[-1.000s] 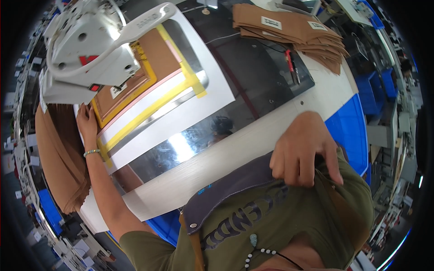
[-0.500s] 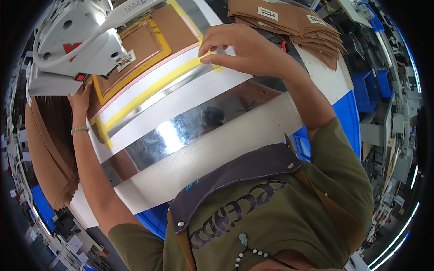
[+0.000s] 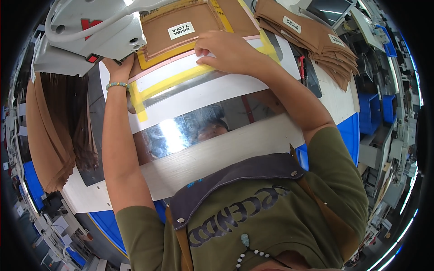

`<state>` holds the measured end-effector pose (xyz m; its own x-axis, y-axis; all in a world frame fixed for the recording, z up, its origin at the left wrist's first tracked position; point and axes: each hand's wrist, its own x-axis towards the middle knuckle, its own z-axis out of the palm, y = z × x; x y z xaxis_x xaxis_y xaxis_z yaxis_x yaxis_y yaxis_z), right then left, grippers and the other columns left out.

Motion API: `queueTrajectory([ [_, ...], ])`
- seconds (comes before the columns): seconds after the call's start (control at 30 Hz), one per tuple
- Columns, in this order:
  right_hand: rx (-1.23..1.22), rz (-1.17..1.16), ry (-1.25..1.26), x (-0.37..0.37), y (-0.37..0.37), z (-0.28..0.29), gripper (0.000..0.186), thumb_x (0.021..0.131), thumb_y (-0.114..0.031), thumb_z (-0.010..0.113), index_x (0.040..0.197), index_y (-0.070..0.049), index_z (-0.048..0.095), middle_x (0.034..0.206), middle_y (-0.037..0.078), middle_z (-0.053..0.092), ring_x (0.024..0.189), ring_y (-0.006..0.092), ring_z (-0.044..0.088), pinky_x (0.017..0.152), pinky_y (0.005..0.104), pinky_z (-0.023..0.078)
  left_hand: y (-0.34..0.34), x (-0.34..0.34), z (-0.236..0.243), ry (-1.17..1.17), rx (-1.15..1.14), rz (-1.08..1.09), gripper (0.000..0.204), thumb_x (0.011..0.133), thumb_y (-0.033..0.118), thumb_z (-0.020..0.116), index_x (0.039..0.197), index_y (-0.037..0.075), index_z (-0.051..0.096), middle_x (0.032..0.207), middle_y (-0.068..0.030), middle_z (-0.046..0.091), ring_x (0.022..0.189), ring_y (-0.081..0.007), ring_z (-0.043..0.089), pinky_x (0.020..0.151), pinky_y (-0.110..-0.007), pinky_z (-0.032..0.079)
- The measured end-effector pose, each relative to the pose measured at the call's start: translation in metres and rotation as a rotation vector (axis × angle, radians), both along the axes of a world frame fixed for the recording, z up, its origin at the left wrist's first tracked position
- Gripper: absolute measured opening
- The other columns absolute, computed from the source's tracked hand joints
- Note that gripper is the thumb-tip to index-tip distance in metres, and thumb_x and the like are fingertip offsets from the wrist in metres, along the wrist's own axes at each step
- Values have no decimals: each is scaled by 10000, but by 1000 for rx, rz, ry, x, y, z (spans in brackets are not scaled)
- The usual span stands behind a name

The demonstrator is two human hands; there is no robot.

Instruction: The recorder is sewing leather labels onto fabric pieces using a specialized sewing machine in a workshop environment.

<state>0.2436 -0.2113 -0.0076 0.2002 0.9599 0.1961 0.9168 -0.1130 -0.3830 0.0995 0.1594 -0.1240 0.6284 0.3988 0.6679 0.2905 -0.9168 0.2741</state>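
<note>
Under grey sewing-machine head (image 3: 86, 31): left hand (image 3: 118, 67) steadies brown leather panel (image 3: 190, 22), grip hidden; right hand (image 3: 226, 49) fingers pressed flat on yellow-taped template (image 3: 181, 79), keeping alignment.

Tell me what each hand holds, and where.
Neither grips anything: the right hand presses flat on the brown panel's lower edge; the left hand rests at its left corner.

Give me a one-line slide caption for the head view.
Both hands, left and right, press a brown fabric piece in a yellow-taped template beside the sewing machine head.

White worktable (image 3: 235, 149), blue bins (image 3: 368, 110), ceiling strip lights (image 3: 409, 198)
</note>
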Motion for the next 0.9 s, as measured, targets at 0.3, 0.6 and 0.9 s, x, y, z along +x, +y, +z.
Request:
queueTrajectory([
  [0.3, 21, 50, 106, 5, -12, 21, 148, 967, -214, 745, 965, -67, 729, 1015, 82, 694, 1037, 254, 657, 877, 394, 535, 18, -28, 41, 657, 353, 274, 300, 911, 272, 744, 1127, 67, 774, 1104, -199, 771, 1036, -439, 713, 906, -492, 565],
  [0.6, 93, 306, 253, -18, -47, 0, 217, 916, -214, 782, 1019, -59, 670, 1053, 118, 631, 1046, 344, 613, 917, 443, 502, -97, -247, 131, 165, -368, 290, 382, 959, 133, 812, 1313, 28, 713, 1234, -125, 790, 1103, -190, 741, 976, -326, 552],
  [0.9, 25, 228, 277, -32, -42, 1, 106, 922, -35, 738, 978, 18, 665, 977, 122, 598, 942, 284, 605, 853, 345, 479, -225, -564, 110, -86, -500, 950, 303, 966, 69, 785, 1265, 24, 767, 1255, -91, 773, 1172, -164, 703, 1019, -309, 543],
])
